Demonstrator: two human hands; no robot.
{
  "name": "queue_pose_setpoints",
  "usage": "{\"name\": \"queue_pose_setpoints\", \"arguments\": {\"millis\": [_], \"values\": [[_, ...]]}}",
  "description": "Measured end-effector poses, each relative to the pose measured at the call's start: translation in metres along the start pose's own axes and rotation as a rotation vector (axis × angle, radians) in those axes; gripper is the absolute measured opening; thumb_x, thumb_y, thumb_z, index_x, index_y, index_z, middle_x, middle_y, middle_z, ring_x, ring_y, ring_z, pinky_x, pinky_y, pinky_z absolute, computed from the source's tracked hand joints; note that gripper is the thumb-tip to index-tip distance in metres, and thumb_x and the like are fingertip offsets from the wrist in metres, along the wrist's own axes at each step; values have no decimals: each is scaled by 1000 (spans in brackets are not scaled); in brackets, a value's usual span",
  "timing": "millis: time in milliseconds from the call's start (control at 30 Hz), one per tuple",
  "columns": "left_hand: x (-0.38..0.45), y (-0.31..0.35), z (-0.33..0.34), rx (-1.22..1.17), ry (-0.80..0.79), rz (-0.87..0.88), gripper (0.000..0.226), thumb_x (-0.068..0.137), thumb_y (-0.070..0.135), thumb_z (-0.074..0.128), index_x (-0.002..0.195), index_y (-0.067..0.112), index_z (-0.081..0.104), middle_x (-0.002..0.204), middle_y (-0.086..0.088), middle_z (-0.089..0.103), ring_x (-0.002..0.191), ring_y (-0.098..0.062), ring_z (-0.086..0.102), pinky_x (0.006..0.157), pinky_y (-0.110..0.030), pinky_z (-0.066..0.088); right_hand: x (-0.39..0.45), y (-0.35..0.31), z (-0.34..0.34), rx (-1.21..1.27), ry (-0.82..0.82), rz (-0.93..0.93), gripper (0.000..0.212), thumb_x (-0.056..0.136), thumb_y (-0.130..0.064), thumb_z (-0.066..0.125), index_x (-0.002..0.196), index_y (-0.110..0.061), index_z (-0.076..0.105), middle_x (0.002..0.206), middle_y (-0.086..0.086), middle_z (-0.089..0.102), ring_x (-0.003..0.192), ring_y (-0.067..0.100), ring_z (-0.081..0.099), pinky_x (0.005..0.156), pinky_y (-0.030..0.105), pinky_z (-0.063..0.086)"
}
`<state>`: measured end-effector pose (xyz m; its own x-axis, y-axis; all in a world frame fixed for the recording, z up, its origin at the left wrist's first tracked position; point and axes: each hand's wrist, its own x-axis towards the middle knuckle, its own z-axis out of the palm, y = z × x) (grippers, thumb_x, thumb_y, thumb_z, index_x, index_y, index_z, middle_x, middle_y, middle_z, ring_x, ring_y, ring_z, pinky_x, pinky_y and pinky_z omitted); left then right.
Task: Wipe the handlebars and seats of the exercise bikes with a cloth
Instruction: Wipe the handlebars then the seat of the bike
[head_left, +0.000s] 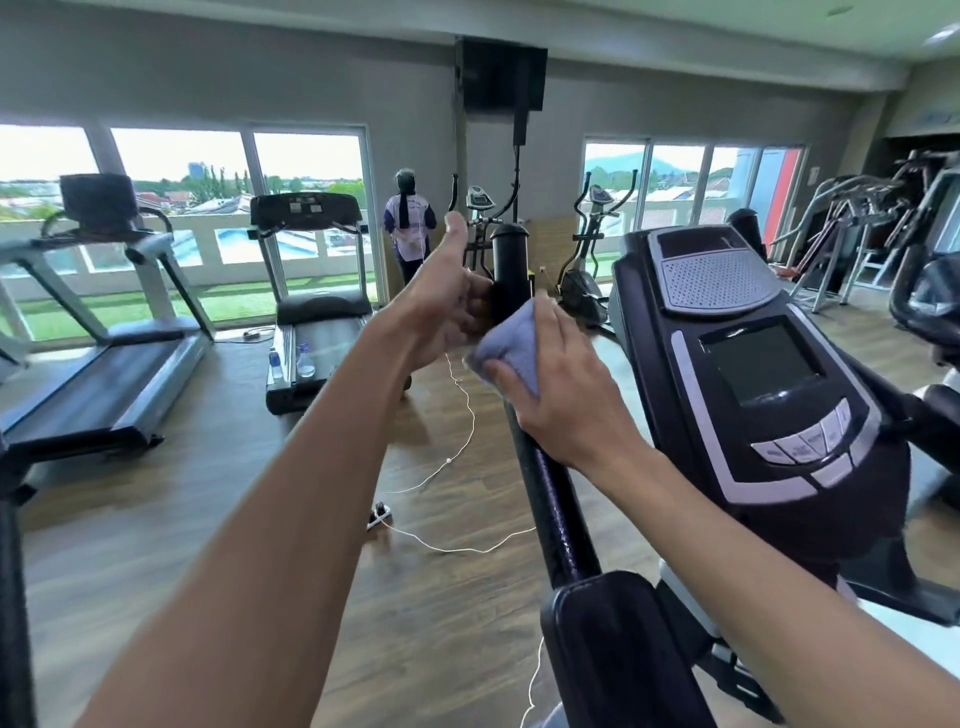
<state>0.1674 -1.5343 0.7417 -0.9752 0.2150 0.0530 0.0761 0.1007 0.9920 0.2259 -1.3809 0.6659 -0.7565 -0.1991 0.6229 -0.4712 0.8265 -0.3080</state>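
Observation:
A black handlebar (545, 493) of the exercise machine rises from the lower middle to a capped top end (510, 260). My left hand (449, 296) grips the bar just below that cap, thumb pointing up. Right under it, my right hand (561, 395) wraps a light blue cloth (511, 348) around the bar. The machine's console (769, 379), with a dark screen and grey buttons, stands just right of my right hand.
Two treadmills (311, 312) (104, 364) stand at the left by the windows. White cables and a power strip (378, 514) lie on the wood floor. A person (409, 228) stands at the window. Ellipticals (587, 260) and other machines (857, 234) fill the back and right.

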Motion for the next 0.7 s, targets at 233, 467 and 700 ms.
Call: {"name": "queue_pose_setpoints", "arguments": {"millis": [233, 467, 700], "values": [[0, 12, 5, -82, -98, 14, 115, 88, 87, 0, 107, -2, 71, 118, -25, 72, 112, -33, 71, 98, -44, 56, 59, -14, 2, -12, 278, 20, 79, 104, -51, 46, 157, 4, 25, 160, 22, 34, 146, 37, 36, 117, 43, 33], [1, -8, 4, -300, -126, 13, 117, 89, 87, 5, 122, -6, 68, 123, -21, 69, 113, -33, 64, 104, -41, 50, -8, 2, 6, 35, 51, -58, 72, 103, -29, 58, 159, 0, 24, 165, 18, 27, 153, 31, 27, 121, 36, 29], [-7, -5, 9, -226, -143, 48, 95, 98, 77, 14, 114, 1, 67, 102, -13, 75, 106, -29, 60, 109, -45, 45, -65, 18, -24, -17, -281, -407, 72, 94, -53, 46, 152, -10, 47, 162, 2, 38, 156, 15, 18, 127, 32, 18]]}}
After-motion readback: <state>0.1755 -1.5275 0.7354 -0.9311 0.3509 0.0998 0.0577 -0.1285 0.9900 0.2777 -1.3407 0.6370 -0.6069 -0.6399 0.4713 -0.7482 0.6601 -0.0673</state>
